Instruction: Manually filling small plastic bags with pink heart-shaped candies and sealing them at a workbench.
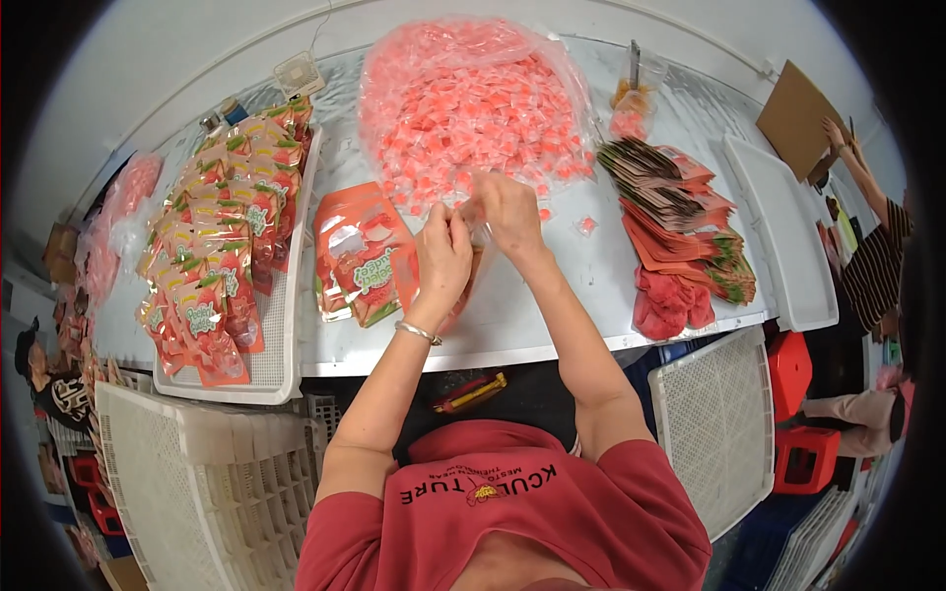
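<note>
My left hand (442, 254) is closed on the upper edge of a red pouch (477, 268), which hangs partly hidden below my hand and wrist. Close beside it, my right hand (510, 215) has its fingers bent together at the pouch's mouth; what they hold is hidden. Just beyond both hands, a large clear plastic bag (419, 64) lies open with a heap of small wrapped red candies (493, 113) spilling toward me. Flat red pouches (360, 261) with a strawberry print lie to the left of my left hand.
At left, a white mesh tray (281, 345) bears rows of filled pouches (202, 246). A fanned stack of flat pouches (680, 212) lies at right, with a crumpled red cloth (672, 303) by it. One loose candy (585, 227) lies between. Another person's arm (859, 172) touches cardboard (803, 118).
</note>
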Available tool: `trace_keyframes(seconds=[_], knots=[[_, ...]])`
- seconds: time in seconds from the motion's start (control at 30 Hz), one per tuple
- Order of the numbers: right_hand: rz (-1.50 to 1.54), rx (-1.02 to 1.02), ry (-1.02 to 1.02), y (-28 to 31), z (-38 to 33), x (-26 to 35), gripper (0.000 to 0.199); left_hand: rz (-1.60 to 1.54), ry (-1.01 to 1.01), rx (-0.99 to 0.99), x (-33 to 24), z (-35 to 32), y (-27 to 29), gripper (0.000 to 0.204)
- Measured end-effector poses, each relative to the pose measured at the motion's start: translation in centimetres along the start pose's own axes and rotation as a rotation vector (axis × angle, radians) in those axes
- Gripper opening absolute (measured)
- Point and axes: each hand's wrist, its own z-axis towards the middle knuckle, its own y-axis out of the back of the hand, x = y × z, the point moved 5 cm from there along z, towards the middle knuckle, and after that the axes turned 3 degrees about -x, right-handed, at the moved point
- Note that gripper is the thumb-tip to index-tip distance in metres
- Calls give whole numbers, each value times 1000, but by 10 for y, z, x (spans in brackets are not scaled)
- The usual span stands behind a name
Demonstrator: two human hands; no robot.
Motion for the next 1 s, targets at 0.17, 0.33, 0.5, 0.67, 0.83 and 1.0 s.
trace_keyframes(seconds=[0.17, 0.33, 0.5, 0.67, 0.83, 1.0], knots=[[-122, 54, 236, -12, 2, 15, 21, 5, 10, -1, 5, 7, 9, 19], [32, 391, 274, 11, -14, 27, 31, -180, 106, 2, 30, 10, 20, 18], [-423, 795, 381, -8, -48, 29, 38, -8, -270, -14, -19, -7, 24, 15], [-217, 427, 615, 12, -54, 81, 37, -26, -26, 71, -27, -4, 49, 12], [-228, 706, 324, -10, -68, 66, 35, 66, -214, -72, -31, -3, 69, 14], [570, 160, 78, 67, -19, 3, 22, -130, 16, -160, -6, 6, 137, 20]])
